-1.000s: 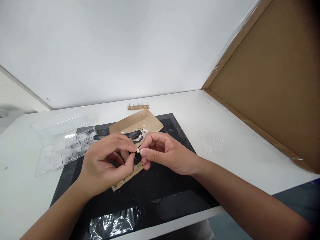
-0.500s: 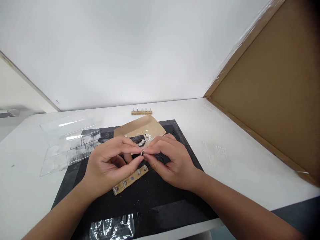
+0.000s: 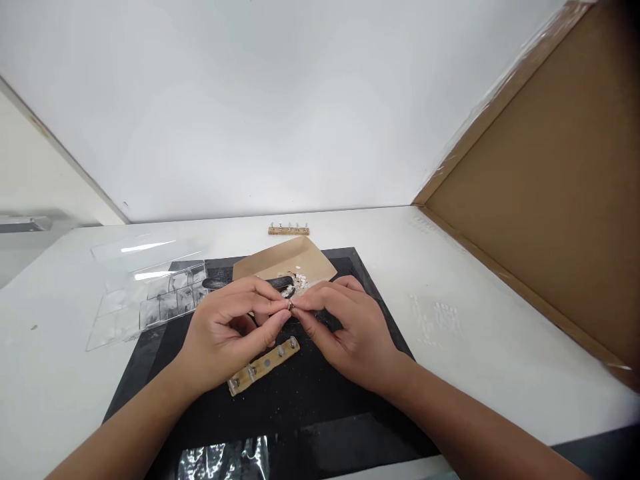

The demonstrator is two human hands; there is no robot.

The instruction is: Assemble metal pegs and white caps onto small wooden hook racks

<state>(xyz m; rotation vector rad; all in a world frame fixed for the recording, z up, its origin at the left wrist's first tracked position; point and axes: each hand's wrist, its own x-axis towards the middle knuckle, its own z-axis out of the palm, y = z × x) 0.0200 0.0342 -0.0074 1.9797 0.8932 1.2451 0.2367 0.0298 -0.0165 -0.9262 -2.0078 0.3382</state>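
Both hands meet above the black mat point(image 3: 300, 413), fingertips pinched around one tiny, shiny piece point(image 3: 291, 305) too small to name. My left hand point(image 3: 235, 327) closes thumb and index finger on its left side. From the right, my right hand point(image 3: 347, 327) pinches the same piece. A wooden strip point(image 3: 267, 363) with several small clear and metal parts on it lies on the mat just below my left hand. Behind the fingers is a brown paper tray point(image 3: 270, 261) with small white bits point(image 3: 301, 280), and a dark elongated tool point(image 3: 220, 283) lies partly hidden by my left hand.
A clear compartment box point(image 3: 150, 310) with small bags stands at left. Another wooden strip point(image 3: 289, 231) is near the wall. Small clear pieces point(image 3: 445, 315) lie on the white table at right. Clear plastic film point(image 3: 225, 460) is at the front, a cardboard panel point(image 3: 540, 187) at far right.
The whole view has shifted slightly, so things appear a little lower and further right. Both hands stay together at the tiny piece, with the fingertips only slightly changed.
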